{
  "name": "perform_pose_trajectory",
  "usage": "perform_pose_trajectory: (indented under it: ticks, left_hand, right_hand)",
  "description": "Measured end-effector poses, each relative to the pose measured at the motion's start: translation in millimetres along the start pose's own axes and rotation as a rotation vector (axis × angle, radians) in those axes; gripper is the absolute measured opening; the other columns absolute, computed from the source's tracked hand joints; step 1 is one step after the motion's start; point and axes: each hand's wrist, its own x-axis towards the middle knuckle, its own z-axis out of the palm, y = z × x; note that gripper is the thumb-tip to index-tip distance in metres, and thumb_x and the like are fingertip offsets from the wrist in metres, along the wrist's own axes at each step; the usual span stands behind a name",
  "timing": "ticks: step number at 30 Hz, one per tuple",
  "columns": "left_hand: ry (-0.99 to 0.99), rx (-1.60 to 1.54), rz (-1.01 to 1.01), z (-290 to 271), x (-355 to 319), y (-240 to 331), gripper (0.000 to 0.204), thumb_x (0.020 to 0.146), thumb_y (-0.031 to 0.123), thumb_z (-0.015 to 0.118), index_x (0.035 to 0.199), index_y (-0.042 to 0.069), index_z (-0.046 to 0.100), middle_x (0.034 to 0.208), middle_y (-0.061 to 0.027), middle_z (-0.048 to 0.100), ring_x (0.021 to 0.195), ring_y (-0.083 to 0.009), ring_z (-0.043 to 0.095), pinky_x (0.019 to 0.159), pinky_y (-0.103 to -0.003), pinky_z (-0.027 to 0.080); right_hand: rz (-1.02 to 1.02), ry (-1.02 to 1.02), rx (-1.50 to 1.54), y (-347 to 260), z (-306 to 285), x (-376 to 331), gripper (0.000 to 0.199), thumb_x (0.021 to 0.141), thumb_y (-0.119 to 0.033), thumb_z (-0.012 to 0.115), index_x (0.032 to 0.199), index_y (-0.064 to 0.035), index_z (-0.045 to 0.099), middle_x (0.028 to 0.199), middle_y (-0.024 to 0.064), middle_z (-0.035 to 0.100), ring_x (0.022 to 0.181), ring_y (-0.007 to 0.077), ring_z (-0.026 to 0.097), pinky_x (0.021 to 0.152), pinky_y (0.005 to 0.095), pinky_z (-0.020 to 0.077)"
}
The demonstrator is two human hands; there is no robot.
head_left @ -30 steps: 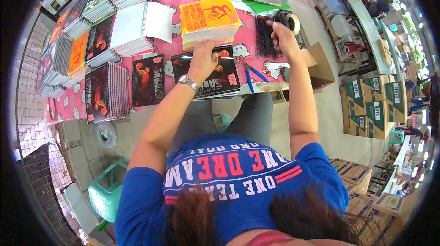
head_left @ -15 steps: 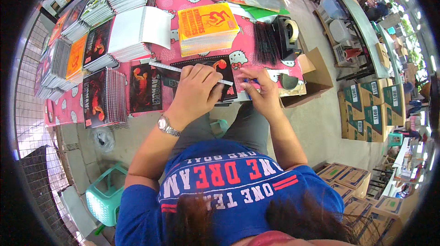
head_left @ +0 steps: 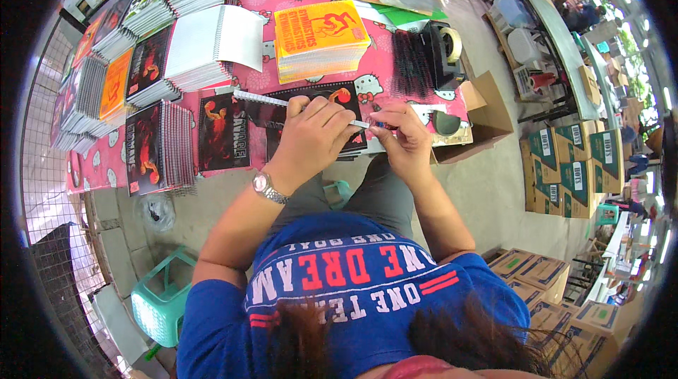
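Observation:
My left hand (head_left: pixel 311 137) is closed around a spiral-bound notebook (head_left: pixel 260 98), tipped so that its narrow white edge faces up. At the right end of that edge, my right hand (head_left: pixel 405 140) pinches with its thumb and fingers. A small blue thing (head_left: pixel 381 125) shows between those fingers, too covered to name. Beneath the hands lies a black notebook with an orange figure (head_left: pixel 344 94). Left of my left hand is another black-covered notebook (head_left: pixel 224 132), lying flat.
Spiral notebooks stand in stacks at the left, such as a black one (head_left: pixel 152 149) and a white one (head_left: pixel 201 44). Farther back sits a yellow stack (head_left: pixel 321 37). Black coils (head_left: pixel 409 61), a tape dispenser (head_left: pixel 443 54) and an open cardboard box (head_left: pixel 484 121) are at the right.
My right hand has closed in on the notebook's right end, its fingers now pinched together there. The left hand has shifted slightly right with the notebook.

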Motion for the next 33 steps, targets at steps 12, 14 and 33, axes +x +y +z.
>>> perform_pose_trajectory:
  ticks: [12,14,33]
  left_hand:
    - [-0.058,0.025,-0.073,-14,-10,18,0.016,0.083,0.021,0.068,0.096,0.012,0.064,0.09,-0.0014,0.065,0.087,-0.019,0.059,0.083,-0.038,0.037]
    - [-0.052,0.062,-0.086,-12,-6,23,0.018,0.084,0.02,0.066,0.1,0.014,0.063,0.092,-0.0018,0.064,0.089,-0.0197,0.059,0.088,-0.041,0.036]
    - [-0.231,0.119,-0.036,-15,-17,20,0.02,0.083,0.027,0.066,0.101,0.02,0.062,0.1,-0.0004,0.06,0.102,-0.018,0.056,0.105,-0.062,0.024]
  right_hand:
    - [-0.056,-0.209,-0.202,-27,-15,-6,0.034,0.077,0.002,0.071,0.11,-0.0063,0.068,0.093,0.0102,0.057,0.08,0.0206,0.058,0.07,0.0292,0.0487]
    - [0.137,-0.226,-0.063,-30,-14,-3,0.035,0.08,0.001,0.069,0.114,-0.0059,0.066,0.093,0.0104,0.056,0.079,0.0214,0.058,0.068,0.0303,0.0489]
    - [0.458,0.0,-0.458,105,-79,21,0.051,0.096,-0.039,0.054,0.131,-0.0019,0.051,0.121,0.0222,0.059,0.115,0.0336,0.057,0.097,0.0427,0.0439]
